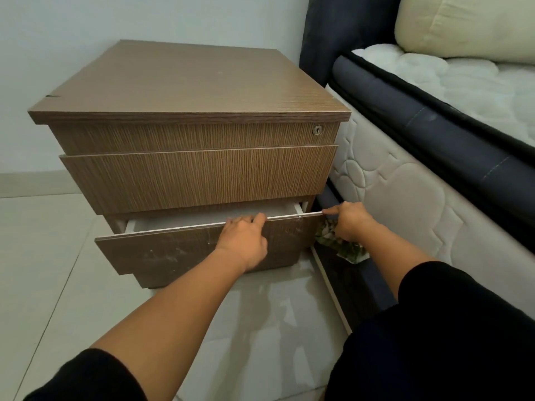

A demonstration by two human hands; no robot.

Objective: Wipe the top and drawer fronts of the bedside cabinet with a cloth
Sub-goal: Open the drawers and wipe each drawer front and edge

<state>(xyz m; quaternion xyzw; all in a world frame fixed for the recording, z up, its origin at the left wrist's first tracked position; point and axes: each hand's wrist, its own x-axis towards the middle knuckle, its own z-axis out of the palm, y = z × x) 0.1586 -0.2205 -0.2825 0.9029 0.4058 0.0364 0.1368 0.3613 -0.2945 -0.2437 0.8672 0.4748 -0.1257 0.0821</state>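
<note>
Left hand (244,241) grips the bottom drawer (185,250); right hand (348,221) apparently holds a cloth (344,247).

A home bedroom, wooden bedside cabinet (188,111) just beside a bed (434,117) with quilted white mattress, cream pillow (469,24), dark upholstered headboard (341,30), pale tiled floor (43,256), probably plain painted wall

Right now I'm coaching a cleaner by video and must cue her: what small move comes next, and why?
Probably push the bottom drawer shut. It stands pulled out, the left hand curled over its top edge, while the right hand grips a patterned cloth at its corner. The smudged front looks easier to wipe once it sits firm.
</note>
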